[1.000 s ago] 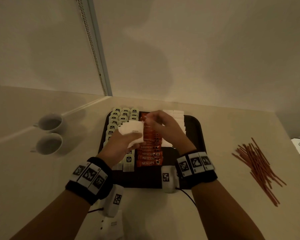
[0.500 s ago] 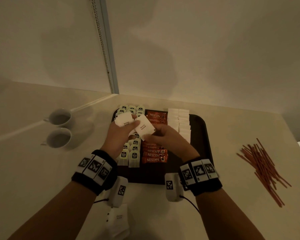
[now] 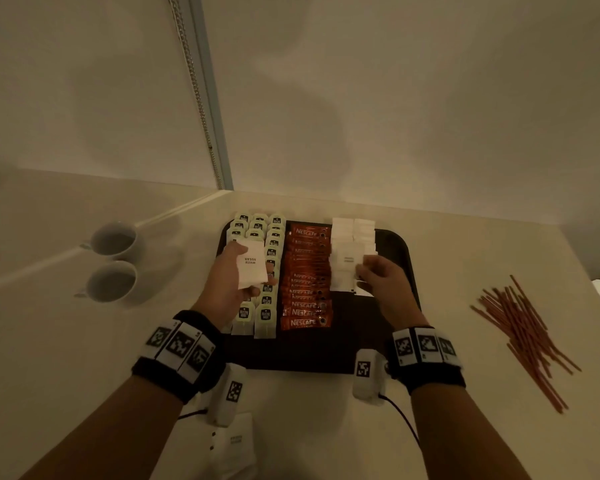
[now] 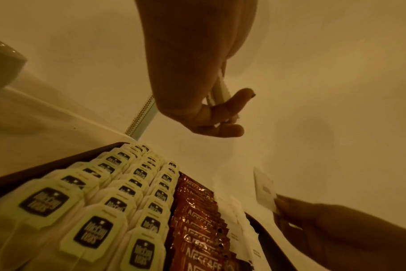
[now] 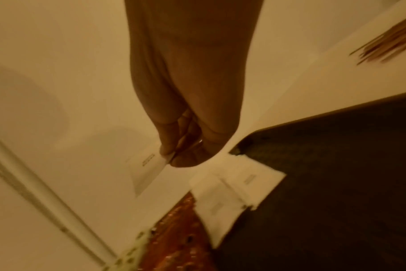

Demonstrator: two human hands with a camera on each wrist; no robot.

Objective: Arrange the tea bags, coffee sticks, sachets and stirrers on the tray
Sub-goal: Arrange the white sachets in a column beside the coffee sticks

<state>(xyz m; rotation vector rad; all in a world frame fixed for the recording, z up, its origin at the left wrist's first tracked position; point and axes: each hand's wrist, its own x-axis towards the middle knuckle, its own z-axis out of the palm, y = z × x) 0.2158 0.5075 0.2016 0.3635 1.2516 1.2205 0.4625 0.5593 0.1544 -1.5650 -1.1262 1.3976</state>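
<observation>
A dark tray holds rows of tea bags, red coffee sticks and white sugar sachets. My left hand hovers over the tea bags and grips a small stack of white sugar sachets, seen edge-on in the left wrist view. My right hand pinches a single sachet by its corner, just above the sachet column on the tray. Red stirrers lie loose on the table, right of the tray.
Two white cups stand left of the tray. More white sachets lie on the table near my left wrist. A wall runs close behind the tray. The tray's right part and front strip are bare.
My right hand took one sachet from the stack in my left hand and carried it right, over the sachet column. My left hand stayed above the tea bags with the stack.
</observation>
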